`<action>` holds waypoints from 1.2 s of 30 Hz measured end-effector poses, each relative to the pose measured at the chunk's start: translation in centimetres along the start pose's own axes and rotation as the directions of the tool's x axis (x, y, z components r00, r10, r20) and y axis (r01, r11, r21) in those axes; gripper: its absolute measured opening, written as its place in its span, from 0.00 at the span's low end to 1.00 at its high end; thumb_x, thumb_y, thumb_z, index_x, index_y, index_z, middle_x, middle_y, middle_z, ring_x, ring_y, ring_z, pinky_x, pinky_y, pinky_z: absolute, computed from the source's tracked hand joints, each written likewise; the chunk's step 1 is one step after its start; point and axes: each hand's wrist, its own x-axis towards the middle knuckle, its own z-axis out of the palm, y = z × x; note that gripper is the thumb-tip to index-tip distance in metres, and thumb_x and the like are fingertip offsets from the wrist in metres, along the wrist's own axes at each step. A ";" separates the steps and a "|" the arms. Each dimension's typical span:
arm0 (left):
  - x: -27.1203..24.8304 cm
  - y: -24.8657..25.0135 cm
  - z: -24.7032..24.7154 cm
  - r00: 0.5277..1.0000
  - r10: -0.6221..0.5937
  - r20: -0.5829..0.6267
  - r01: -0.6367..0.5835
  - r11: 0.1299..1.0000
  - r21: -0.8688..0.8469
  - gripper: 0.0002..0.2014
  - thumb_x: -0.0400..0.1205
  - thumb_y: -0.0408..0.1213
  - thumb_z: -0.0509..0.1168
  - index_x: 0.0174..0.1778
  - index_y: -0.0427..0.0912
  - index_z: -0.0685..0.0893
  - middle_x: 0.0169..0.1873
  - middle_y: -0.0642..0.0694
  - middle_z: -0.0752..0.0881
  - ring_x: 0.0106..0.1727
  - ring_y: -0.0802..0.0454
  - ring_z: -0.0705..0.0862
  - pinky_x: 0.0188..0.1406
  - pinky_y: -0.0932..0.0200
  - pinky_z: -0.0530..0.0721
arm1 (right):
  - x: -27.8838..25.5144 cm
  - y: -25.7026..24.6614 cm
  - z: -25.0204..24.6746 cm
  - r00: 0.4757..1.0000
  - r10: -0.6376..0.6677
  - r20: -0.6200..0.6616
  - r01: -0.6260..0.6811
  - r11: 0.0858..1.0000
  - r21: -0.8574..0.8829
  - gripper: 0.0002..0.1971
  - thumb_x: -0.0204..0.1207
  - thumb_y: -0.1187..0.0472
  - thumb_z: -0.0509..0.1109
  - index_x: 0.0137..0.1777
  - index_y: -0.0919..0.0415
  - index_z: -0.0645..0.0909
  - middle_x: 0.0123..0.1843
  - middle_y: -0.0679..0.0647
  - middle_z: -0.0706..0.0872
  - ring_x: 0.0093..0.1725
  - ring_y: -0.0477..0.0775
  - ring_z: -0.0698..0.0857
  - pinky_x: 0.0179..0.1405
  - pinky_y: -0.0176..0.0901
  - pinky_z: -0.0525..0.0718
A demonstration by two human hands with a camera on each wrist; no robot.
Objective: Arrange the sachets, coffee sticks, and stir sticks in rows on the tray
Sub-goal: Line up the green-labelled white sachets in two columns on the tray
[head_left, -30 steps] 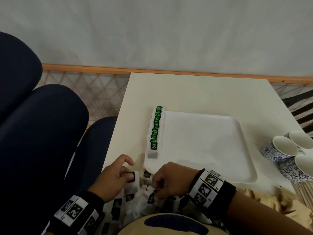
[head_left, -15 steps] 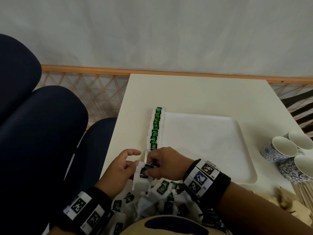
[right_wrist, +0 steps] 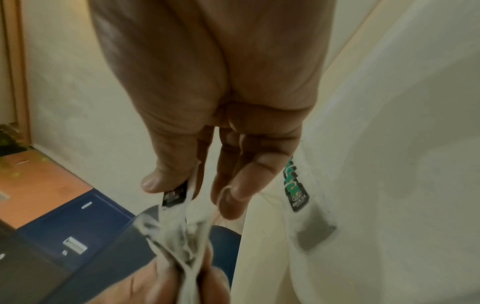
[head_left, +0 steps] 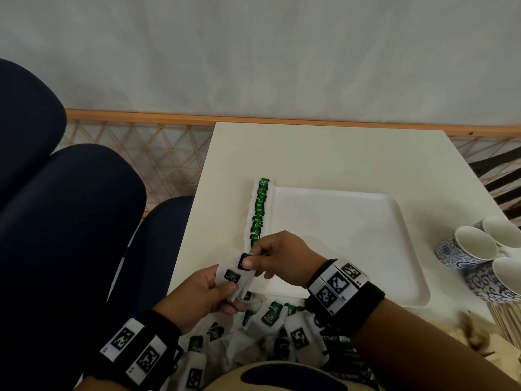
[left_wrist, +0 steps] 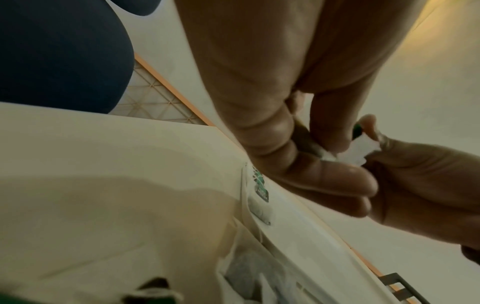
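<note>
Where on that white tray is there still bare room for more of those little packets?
Most of the tray is bare: everything right of the sachet row on its left rim, across to the cups. It is crowded at the near edge, where the loose sachet pile lies and the left hand and right hand hold sachets.

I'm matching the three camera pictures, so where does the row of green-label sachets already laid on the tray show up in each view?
Head: row of sachets, centre, along the tray left edge.
Left wrist: centre, below the left hand.
Right wrist: right of centre, beside the fingers.
Shared landmark: the tray.
</note>
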 end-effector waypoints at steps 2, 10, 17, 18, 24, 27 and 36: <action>0.1 -0.2 -0.1 1.000 0.004 -0.009 -0.004 1.000 0.008 0.10 0.82 0.30 0.64 0.59 0.35 0.82 0.42 0.36 0.88 0.41 0.43 0.88 0.34 0.60 0.85 | 0.1 0.0 -0.4 0.999 -0.003 -0.049 0.005 0.999 0.046 0.10 0.74 0.54 0.77 0.42 0.62 0.86 0.34 0.53 0.88 0.27 0.37 0.83 0.31 0.29 0.81; 0.6 -1.0 -1.1 0.978 -0.012 -0.209 0.015 1.000 0.012 0.09 0.85 0.23 0.57 0.55 0.32 0.81 0.33 0.40 0.86 0.35 0.47 0.85 0.35 0.57 0.84 | 2.0 2.8 -1.6 0.977 0.076 -0.198 -0.111 0.979 -0.170 0.07 0.77 0.56 0.72 0.41 0.55 0.80 0.35 0.50 0.90 0.34 0.45 0.86 0.44 0.47 0.87; 0.5 -1.2 -1.4 0.965 -0.009 -0.262 0.013 1.000 0.015 0.09 0.85 0.22 0.58 0.56 0.32 0.82 0.35 0.41 0.88 0.37 0.46 0.87 0.35 0.58 0.87 | 3.8 4.0 0.1 0.986 0.163 -0.047 -0.168 0.893 -0.418 0.15 0.78 0.53 0.72 0.33 0.50 0.71 0.41 0.53 0.86 0.43 0.52 0.87 0.42 0.41 0.81; 0.5 -1.2 -1.4 0.965 -0.011 -0.264 0.016 1.000 0.016 0.09 0.84 0.22 0.58 0.56 0.32 0.82 0.35 0.40 0.88 0.37 0.46 0.87 0.36 0.57 0.87 | 4.2 4.0 0.2 0.984 0.162 -0.070 -0.176 0.878 -0.444 0.15 0.78 0.52 0.72 0.33 0.51 0.71 0.40 0.52 0.84 0.44 0.53 0.85 0.43 0.41 0.80; 0.4 -1.5 -1.4 0.969 -0.016 -0.245 0.020 1.000 0.014 0.10 0.83 0.20 0.59 0.57 0.33 0.81 0.35 0.40 0.88 0.38 0.45 0.87 0.37 0.57 0.86 | 5.1 4.3 0.5 0.979 0.156 -0.129 -0.200 0.841 -0.503 0.11 0.78 0.48 0.70 0.48 0.56 0.79 0.48 0.53 0.83 0.47 0.52 0.77 0.46 0.42 0.75; 0.4 -1.4 -1.3 0.973 -0.010 -0.230 0.015 1.000 0.016 0.12 0.83 0.19 0.59 0.58 0.35 0.81 0.35 0.40 0.89 0.39 0.44 0.87 0.37 0.57 0.86 | 5.3 4.6 0.6 0.975 0.164 -0.148 -0.218 0.831 -0.512 0.12 0.78 0.47 0.69 0.47 0.55 0.76 0.47 0.51 0.80 0.47 0.52 0.76 0.45 0.43 0.74; 0.5 -1.0 -0.7 0.986 0.017 -0.164 -0.009 0.998 0.055 0.16 0.84 0.20 0.57 0.61 0.40 0.81 0.41 0.39 0.89 0.42 0.43 0.87 0.44 0.52 0.86 | 4.0 3.0 1.0 0.989 -0.022 -0.147 -0.025 0.949 -0.314 0.19 0.77 0.35 0.64 0.49 0.52 0.76 0.45 0.48 0.81 0.45 0.49 0.80 0.46 0.43 0.79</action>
